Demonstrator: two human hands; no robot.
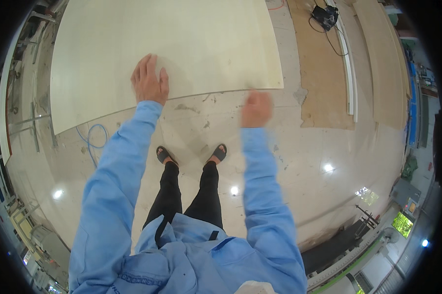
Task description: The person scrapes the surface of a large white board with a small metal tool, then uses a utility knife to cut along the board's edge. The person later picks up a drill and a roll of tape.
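Plywood sheet (167, 49), large, pale, rectangular, is seen lying flat, filling the upper left of the head view, in front of the person's sandalled feet (191, 154). Whether it rests on the floor (328, 147) directly or on a low stack cannot be told. Its near edge runs left to right across the view, rising slightly toward the right, with the near right corner at about the middle of the frame. The long axis appears to be set roughly crosswise to the person, though the fisheye bending makes this uncertain; the far edge is cut off by the frame.

Left hand (150, 81) is laid flat on the sheet close to the near edge, fingers together and stretched out, palm down; nothing is gripped, only pressed. Right hand (256, 109) is motion-blurred, held just past the near edge by the right corner; it looks loosely curled, but whether it is closed on anything cannot be told.

Risks, as judged: with only a flat palm on it and no hold under the edge, the sheet could be slid rather than lifted, and fingers could be pinched beneath the edge if it is dropped. Toes are bare in open sandals near that edge, so a slip could hurt them. A blue hose (94, 137) is coiled on the floor just under the near left edge and could be snagged or tripped on. Brown boards (323, 73) and a black power tool (324, 17) with its cord are seen well apart on the right.
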